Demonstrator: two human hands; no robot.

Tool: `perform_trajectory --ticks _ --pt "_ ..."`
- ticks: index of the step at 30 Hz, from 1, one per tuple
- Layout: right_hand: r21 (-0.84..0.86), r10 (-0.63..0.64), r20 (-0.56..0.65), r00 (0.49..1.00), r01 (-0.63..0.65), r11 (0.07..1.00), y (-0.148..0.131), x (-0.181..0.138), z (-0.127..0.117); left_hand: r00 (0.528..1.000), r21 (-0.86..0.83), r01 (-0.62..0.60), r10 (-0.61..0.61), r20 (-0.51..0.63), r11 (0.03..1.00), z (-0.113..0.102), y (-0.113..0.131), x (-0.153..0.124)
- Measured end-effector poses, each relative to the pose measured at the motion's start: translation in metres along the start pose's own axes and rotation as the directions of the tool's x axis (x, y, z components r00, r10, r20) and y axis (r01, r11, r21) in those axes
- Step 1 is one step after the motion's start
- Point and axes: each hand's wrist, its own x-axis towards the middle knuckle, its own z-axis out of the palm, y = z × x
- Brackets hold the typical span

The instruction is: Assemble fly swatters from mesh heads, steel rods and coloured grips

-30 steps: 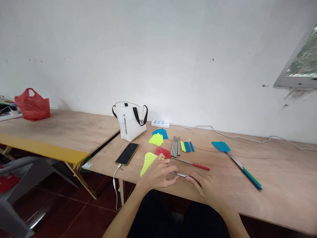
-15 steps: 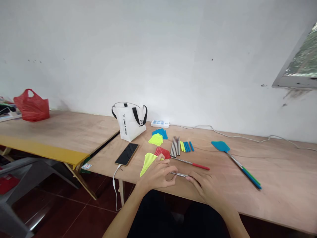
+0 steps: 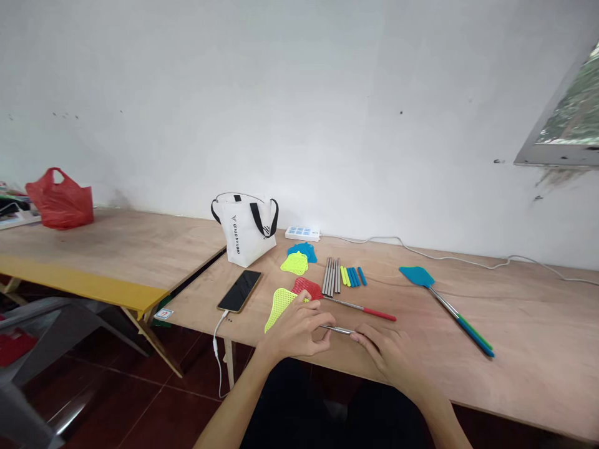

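Note:
My left hand [image 3: 298, 328] pinches the thin metal rod [image 3: 340, 329] of a yellow fly swatter where it meets the yellow mesh head [image 3: 277, 305], near the table's front edge. My right hand [image 3: 391, 354] is closed round the other end of the same rod; its handle is hidden under the fingers. Just behind lies a red fly swatter [image 3: 344, 300] with a red grip.
Loose blue [image 3: 304, 250] and yellow [image 3: 296, 263] swatter heads, metal rods [image 3: 332, 275] and coloured grips [image 3: 352, 275] lie mid-table. A blue swatter [image 3: 444, 305] lies right. A phone [image 3: 240, 290] on a cable, a white tote bag [image 3: 246, 227], a power strip [image 3: 303, 232] and a red plastic bag [image 3: 60, 197] stand left.
Both hands stay on the yellow swatter's rod; my left thumb and fingers shifted slightly along it. The camera view drifted a little.

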Motion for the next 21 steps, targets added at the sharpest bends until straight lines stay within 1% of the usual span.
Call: perform_trajectory --ticks 7,21 --pt "-0.001 0.002 0.014 1.000 -0.002 1.000 0.0004 0.0006 0.0007 1.000 -0.001 -0.001 0.001 -0.026 1.000 0.0007 0.0001 -0.0003" --pt "0.000 -0.001 -0.014 1.000 0.001 1.000 0.0003 0.0014 -0.0018 1.000 -0.021 0.006 -0.006 0.014 1.000 -0.0013 0.0018 -0.0002"
